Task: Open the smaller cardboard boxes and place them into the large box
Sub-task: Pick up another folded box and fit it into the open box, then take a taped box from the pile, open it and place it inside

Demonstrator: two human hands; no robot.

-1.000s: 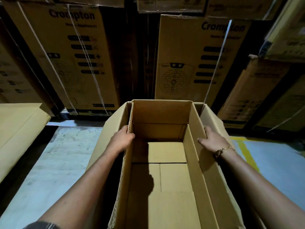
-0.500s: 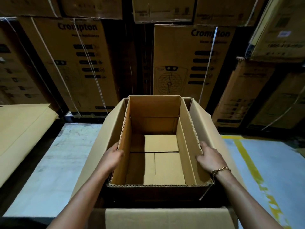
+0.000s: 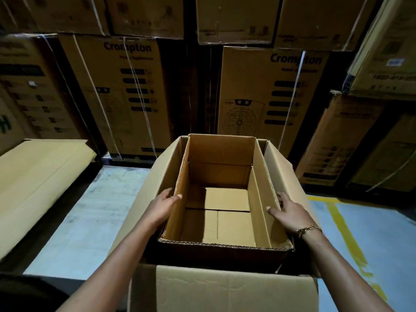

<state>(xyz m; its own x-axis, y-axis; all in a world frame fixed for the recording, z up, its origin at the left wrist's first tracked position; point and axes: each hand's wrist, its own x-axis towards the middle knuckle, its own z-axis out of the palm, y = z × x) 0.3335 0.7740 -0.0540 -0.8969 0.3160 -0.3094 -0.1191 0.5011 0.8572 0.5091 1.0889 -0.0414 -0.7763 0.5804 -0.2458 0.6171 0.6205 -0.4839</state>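
Observation:
An open, empty smaller cardboard box (image 3: 221, 154) stands upright inside the large box (image 3: 225, 289), whose flaps spread out to the left, right and near side. My left hand (image 3: 165, 207) grips the smaller box's left wall, thumb inside and fingers outside. On the right wall, my right hand (image 3: 290, 212), with a gold bracelet at the wrist, holds the rim with its thumb over the inner edge. The smaller box's bottom flaps lie folded flat. The inside of the large box below the smaller one is hidden.
A stack of flat, unfolded cardboard (image 3: 38, 176) lies at the left. Tall strapped printed cartons (image 3: 126, 93) form a wall behind the boxes and at the right. The floor (image 3: 90, 221) is pale grey, with a yellow line (image 3: 344, 233) at the right.
Both hands have slid back along the smaller box's side walls toward me. The smaller box sits lower in the large box, and the large box's near flap has come into view.

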